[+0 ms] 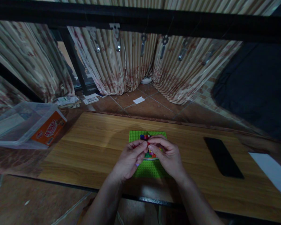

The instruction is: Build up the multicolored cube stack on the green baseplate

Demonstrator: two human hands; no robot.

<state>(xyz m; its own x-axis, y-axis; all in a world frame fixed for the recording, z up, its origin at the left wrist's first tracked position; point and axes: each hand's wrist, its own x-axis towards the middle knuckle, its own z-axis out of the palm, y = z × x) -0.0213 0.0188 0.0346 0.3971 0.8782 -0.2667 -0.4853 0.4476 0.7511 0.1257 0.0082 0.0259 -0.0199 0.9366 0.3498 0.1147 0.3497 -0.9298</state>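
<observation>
A bright green studded baseplate [152, 170] lies on the wooden table, with small multicoloured toy bricks [154, 155] built up on its middle. Over it, my left hand [132, 157] and my right hand [167, 156] meet fingertip to fingertip, both closed in a pinch. Between the fingertips shows a small red brick [148, 144], which both hands appear to grip. A bit of purple peeks out under my left hand's curled fingers; what it belongs to is hidden. My hands cover part of the bricks.
On the wooden table [93, 140], a black flat slab [223, 157] lies to the right, beside a white sheet [271, 172]. A clear plastic bin [21, 125] with an orange label stands at the left. Curtains [140, 62] hang behind, and papers [91, 99] lie on the floor.
</observation>
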